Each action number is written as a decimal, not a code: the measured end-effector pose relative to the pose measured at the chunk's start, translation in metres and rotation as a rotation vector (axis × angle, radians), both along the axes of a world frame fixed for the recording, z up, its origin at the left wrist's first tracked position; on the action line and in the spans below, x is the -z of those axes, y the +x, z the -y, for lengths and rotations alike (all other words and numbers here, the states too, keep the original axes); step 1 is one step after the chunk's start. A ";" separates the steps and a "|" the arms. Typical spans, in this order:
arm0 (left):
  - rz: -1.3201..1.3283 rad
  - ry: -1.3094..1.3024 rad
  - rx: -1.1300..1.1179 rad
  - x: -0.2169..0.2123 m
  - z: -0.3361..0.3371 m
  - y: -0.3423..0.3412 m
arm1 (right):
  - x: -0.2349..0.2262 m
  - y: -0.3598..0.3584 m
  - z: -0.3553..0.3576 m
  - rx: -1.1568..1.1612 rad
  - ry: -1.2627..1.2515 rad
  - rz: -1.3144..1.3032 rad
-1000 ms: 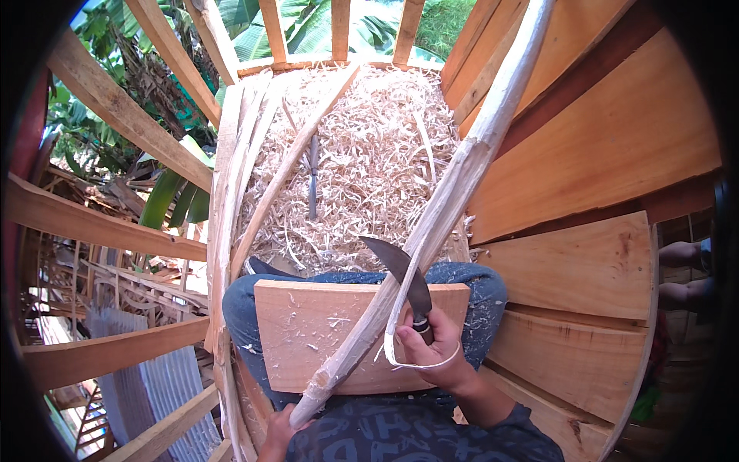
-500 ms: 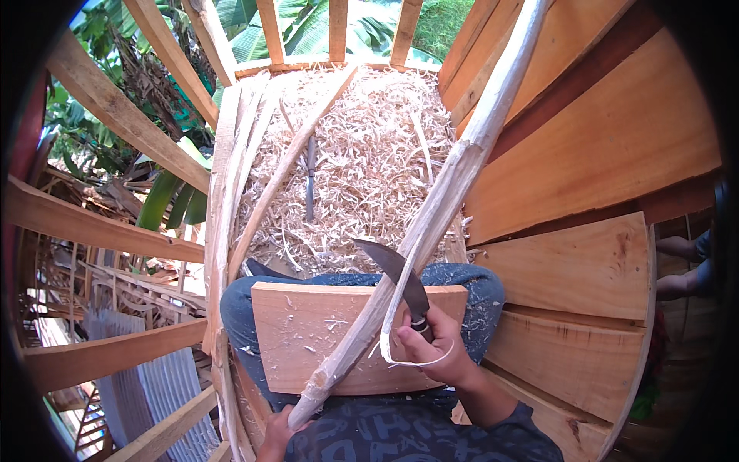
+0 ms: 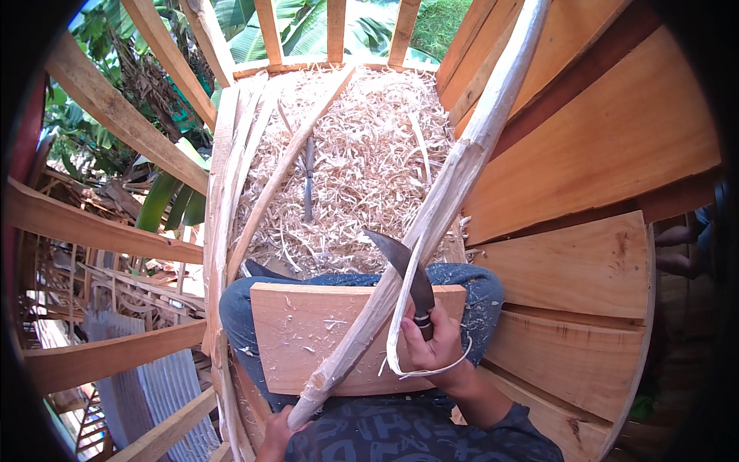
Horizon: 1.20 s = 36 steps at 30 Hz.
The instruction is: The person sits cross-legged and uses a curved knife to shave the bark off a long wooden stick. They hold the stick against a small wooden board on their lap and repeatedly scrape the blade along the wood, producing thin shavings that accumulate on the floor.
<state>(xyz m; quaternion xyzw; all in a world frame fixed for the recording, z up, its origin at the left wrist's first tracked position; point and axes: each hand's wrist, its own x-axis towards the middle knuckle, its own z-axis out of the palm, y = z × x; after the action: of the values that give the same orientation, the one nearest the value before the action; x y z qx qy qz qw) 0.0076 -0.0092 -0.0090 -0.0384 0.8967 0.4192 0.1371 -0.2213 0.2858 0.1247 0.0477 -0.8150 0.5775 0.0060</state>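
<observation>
A long, pale peeled pole [image 3: 431, 219] runs slantwise from my lap up to the upper right. Its near end is gripped in my left hand [image 3: 283, 433] at the lower edge. My right hand [image 3: 436, 344] is closed round the handle of a knife with a dark curved blade [image 3: 408, 268], which lies across the pole's right side. From the pole by the blade a thin wood strip [image 3: 394, 339] hangs down, curling past my right fingers. Under the pole a flat wooden board [image 3: 300, 331] rests on my lap, with a few shavings on it.
Wood shavings [image 3: 362, 162] cover the floor ahead, with a dark-handled tool [image 3: 309, 181] lying on them. Long wood strips [image 3: 223, 254] lie along the left side. Slatted rails [image 3: 115, 231] stand at left, a plank wall [image 3: 600, 146] at right. Another person's hands [image 3: 677, 250] show far right.
My right hand has drawn the knife slightly to the right and down along the pole. The curled strip has grown longer and swings lower. My left hand stays in place.
</observation>
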 end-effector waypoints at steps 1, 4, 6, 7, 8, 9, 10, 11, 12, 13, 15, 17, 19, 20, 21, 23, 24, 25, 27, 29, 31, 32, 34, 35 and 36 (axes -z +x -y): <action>0.002 0.000 0.000 0.000 0.000 0.000 | 0.002 0.000 -0.001 0.001 -0.020 0.003; 0.004 0.012 -0.001 0.001 0.000 0.000 | 0.007 -0.001 -0.004 -0.031 -0.213 0.145; 0.004 0.031 -0.007 0.001 0.000 0.001 | 0.004 0.001 -0.011 -0.100 -0.518 0.424; 0.014 0.027 -0.006 0.002 0.001 0.002 | -0.003 0.001 -0.013 -0.124 -0.659 0.488; 0.021 0.020 -0.002 0.003 0.002 0.003 | -0.014 -0.001 -0.015 -0.149 -0.801 0.549; 0.028 0.014 0.001 0.003 0.003 0.003 | -0.019 -0.003 -0.015 -0.174 -0.944 0.610; 0.031 0.024 -0.007 0.003 0.003 0.003 | -0.017 -0.002 -0.015 -0.192 -0.952 0.591; 0.037 0.031 -0.017 -0.002 0.000 -0.001 | -0.015 -0.002 -0.015 -0.166 -0.889 0.563; 0.043 0.038 -0.026 -0.006 -0.002 -0.002 | -0.013 -0.002 -0.015 -0.141 -0.824 0.535; 0.050 0.019 -0.027 -0.007 -0.001 -0.002 | -0.011 -0.002 -0.014 -0.116 -0.760 0.506; 0.060 -0.005 -0.020 -0.006 -0.003 -0.003 | 0.000 0.001 -0.012 -0.059 -0.547 0.403; 0.045 -0.023 -0.005 -0.005 -0.001 -0.003 | 0.001 0.001 -0.009 -0.028 -0.355 0.291; 0.043 -0.012 -0.002 -0.004 -0.002 -0.003 | -0.004 -0.002 -0.007 -0.021 -0.183 0.173; 0.047 0.004 -0.008 -0.006 -0.002 -0.003 | -0.006 -0.003 -0.007 -0.032 -0.150 0.155; 0.052 0.019 -0.014 -0.007 -0.002 -0.003 | -0.006 -0.004 -0.007 -0.020 -0.099 0.101; 0.030 0.004 -0.001 -0.005 -0.001 -0.003 | -0.007 -0.005 -0.005 0.001 0.007 -0.004; 0.019 -0.002 0.004 -0.003 -0.001 -0.002 | -0.005 -0.005 -0.004 0.006 0.001 -0.008; 0.015 -0.002 0.005 -0.002 -0.001 -0.001 | -0.001 -0.005 -0.003 0.010 -0.005 -0.012; 0.003 -0.012 0.010 -0.003 -0.001 -0.002 | 0.000 -0.005 -0.007 -0.024 -0.163 0.127; 0.008 -0.031 0.019 -0.002 0.000 0.000 | -0.003 -0.005 -0.016 -0.106 -0.458 0.415; 0.013 -0.036 0.019 -0.003 0.001 0.002 | -0.020 -0.008 -0.020 -0.144 -0.785 0.601; 0.014 -0.029 0.024 -0.004 0.001 0.000 | -0.024 -0.008 -0.023 -0.159 -0.881 0.645; 0.019 -0.018 0.029 -0.005 0.001 -0.004 | -0.027 -0.008 -0.024 -0.158 -0.996 0.686; 0.023 -0.015 0.027 -0.006 0.000 -0.005 | -0.026 -0.008 -0.021 -0.133 -0.913 0.632; 0.026 -0.010 0.026 -0.006 -0.001 -0.006 | -0.023 -0.008 -0.019 -0.108 -0.829 0.578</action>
<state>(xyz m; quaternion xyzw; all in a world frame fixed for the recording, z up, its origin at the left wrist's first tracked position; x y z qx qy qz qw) 0.0017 -0.0086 -0.0031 -0.0329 0.8974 0.4121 0.1542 -0.2289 0.3046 0.1478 -0.0783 -0.4818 0.8415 -0.2314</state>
